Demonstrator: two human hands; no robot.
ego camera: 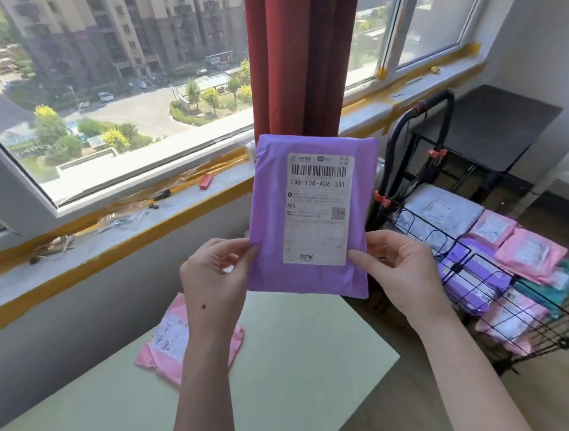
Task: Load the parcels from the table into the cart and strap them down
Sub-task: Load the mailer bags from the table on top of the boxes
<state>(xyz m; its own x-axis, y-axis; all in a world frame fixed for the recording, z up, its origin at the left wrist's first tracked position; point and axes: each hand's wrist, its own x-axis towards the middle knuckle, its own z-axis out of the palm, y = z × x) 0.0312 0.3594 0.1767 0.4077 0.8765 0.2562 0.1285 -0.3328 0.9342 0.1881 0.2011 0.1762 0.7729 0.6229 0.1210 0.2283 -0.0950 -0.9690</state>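
Note:
I hold a purple parcel (277,223) upright in front of me, its white shipping label facing me. My left hand (213,280) pinches its lower left edge and my right hand (398,270) pinches its lower right edge. A pink parcel (170,338) lies on the pale green table (289,369) below, partly hidden by my left forearm. To the right stands a black wire cart (527,328) with several pink, purple, grey and teal parcels (527,256) stacked inside.
A windowsill (106,237) with yellow tape and small bits of clutter runs behind the table. A red curtain (296,52) hangs at the centre. The cart's black handle (418,114) rises beside a dark cabinet (495,124). Wooden floor lies at the right.

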